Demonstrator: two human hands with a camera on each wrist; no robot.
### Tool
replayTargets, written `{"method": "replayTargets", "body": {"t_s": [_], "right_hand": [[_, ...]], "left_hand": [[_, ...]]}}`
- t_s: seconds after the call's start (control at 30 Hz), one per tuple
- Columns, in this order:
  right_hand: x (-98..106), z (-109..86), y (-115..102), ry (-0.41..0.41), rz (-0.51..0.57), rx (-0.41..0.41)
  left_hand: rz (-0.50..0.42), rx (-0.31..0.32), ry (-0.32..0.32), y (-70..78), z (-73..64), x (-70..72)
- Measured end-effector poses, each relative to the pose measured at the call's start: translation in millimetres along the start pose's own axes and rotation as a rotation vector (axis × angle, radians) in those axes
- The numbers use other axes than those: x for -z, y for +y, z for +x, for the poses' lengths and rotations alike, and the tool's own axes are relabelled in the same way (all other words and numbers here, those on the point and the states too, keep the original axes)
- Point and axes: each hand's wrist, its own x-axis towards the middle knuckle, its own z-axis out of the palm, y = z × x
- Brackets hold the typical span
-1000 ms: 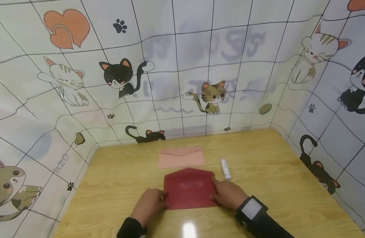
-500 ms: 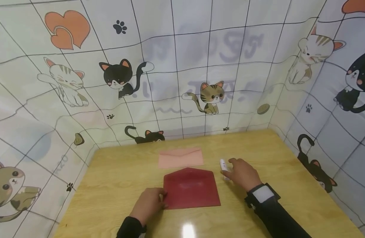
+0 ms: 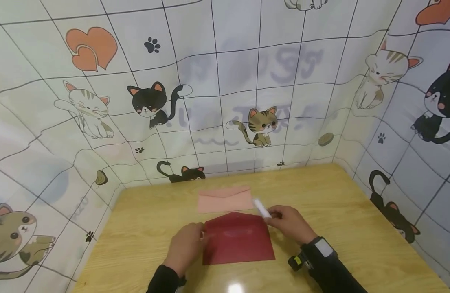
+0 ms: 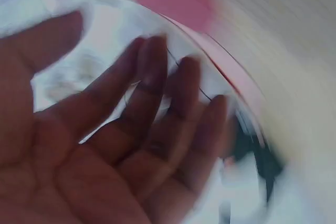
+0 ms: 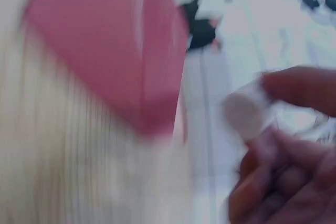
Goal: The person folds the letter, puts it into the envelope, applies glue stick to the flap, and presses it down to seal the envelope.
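White tube [image 5: 245,113], round end facing right-wrist view only.

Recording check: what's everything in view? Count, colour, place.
table: 1, yellowish wood, foreground
red envelope: 1, red, mid-table
pink envelope: 1, pink, beyond the red one
white tube: 1, white, by the red envelope's upper right corner
wall covering: count unclear, white with dark grid, around the table
printed cats, hearts, paw prints: several, mixed colours, on that covering
wrist device: 1 clear, black with pale panel, lower right
sleeves: 2, black, lower edge
left hand: 1, bare, at the red envelope's left edge
right hand: 1, bare, pinching the tube
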Motion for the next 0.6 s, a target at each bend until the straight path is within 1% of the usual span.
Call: {"method": "replayTargets", "body": {"t_s": [0.07,0.1,0.13,0.17,0.2,0.23,0.3,0.37,0.43,0.53,0.6], "right_hand": [[-13,-5.1,-19,-0.008,0.124,0.077],[-20,-7.4,-29,-0.007,0.158,0.123],[-26,-9.7,-38,0.000,0.172,0.167],[-33,-11.8,-45,0.000,0.180,0.206],[-38,-13.8,-52,0.001,0.185,0.238],[-43,-15.5,-57,0.005,0.184,0.263],[-49,-17.7,-63,0.017,0.160,0.293],[-51,-18.4,-64,0.005,0.144,0.313],[-50,-17.9,-62,-0.022,0.138,0.336],[-46,-16.6,-60,-0.053,0.132,0.383],[-44,-15.1,-62,-0.015,0.076,0.406]], "left_hand": [[-0.194,-0.088,-0.011,19.0,4.8,1.7],[-0.305,-0.132,-0.016,28.9,7.6,1.0],[-0.405,-0.162,-0.013,38.2,9.9,-0.5],[-0.480,-0.184,0.001,46.1,11.6,-2.6],[-0.528,-0.203,0.032,52.7,12.9,-5.3],[-0.550,-0.209,0.075,57.6,13.4,-8.3],[-0.546,-0.209,0.154,62.9,13.0,-14.1],[-0.505,-0.212,0.214,63.4,12.6,-19.3],[-0.448,-0.222,0.259,61.9,13.5,-22.9],[-0.337,-0.247,0.333,59.1,16.2,-26.4],[-0.242,-0.279,0.402,57.6,18.7,-28.1]]}}
